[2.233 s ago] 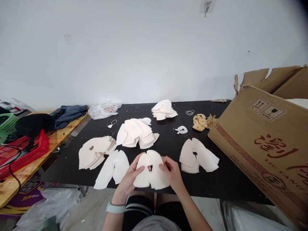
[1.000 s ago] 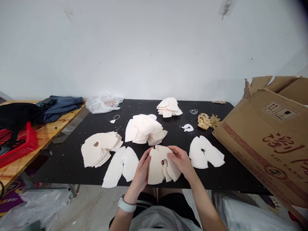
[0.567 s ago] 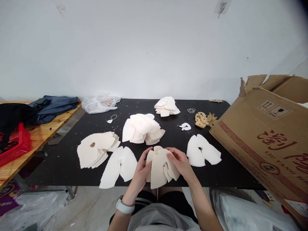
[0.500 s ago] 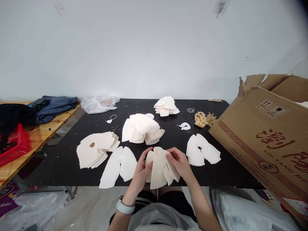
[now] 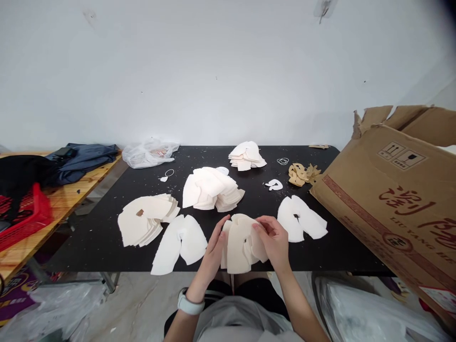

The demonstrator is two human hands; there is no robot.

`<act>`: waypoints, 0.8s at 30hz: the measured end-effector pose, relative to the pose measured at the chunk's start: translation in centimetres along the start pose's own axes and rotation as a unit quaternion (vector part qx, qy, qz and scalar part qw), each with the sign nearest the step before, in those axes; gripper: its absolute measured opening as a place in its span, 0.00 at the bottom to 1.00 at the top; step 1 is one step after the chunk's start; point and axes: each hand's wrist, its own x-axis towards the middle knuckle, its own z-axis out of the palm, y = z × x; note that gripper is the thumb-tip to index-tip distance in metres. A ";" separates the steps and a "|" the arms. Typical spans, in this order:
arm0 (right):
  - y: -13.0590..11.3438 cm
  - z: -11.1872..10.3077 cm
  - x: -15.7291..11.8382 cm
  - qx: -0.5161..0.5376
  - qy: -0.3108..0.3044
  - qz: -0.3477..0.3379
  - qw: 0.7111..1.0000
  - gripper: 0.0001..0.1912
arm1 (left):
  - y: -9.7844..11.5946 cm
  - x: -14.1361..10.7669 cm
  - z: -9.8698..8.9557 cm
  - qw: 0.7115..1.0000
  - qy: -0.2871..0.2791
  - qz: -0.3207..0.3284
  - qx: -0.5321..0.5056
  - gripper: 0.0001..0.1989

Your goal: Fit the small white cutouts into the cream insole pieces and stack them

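Near the front edge of the table, both hands hold a small bundle of cream, arch-shaped cloth-like pieces [image 5: 238, 247]. My left hand [image 5: 213, 247] grips the bundle's left side, thumb in front and fingers behind. At the upper right, my right hand [image 5: 277, 240] pinches the edge between thumb and curled fingers. To the left of the bundle lies a white arch-shaped piece [image 5: 194, 240], and a fanned cream stack [image 5: 142, 221] is beyond it. A larger pale stack [image 5: 210, 187] sits behind the bundle. Another white piece [image 5: 299, 218] lies to the right.
A big cardboard box [image 5: 388, 199] leans over the table's right side. Tan cut-outs [image 5: 302, 174], a small white cut-out [image 5: 274, 184], thin white rings [image 5: 283, 161], a far stack [image 5: 247, 156] and a plastic bag [image 5: 149, 154] lie further back. A red basket [image 5: 26, 216] stands left.
The bundle's fanned pieces have come closer together and a small central hole now shows. My right hand has moved slightly right and up. The view has shifted a little.
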 end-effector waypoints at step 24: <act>0.7 0.5 1.5 -0.050 -0.044 0.014 0.998 0.15 | 2.1 0.3 0.5 0.987 -0.078 -0.101 -0.096 0.27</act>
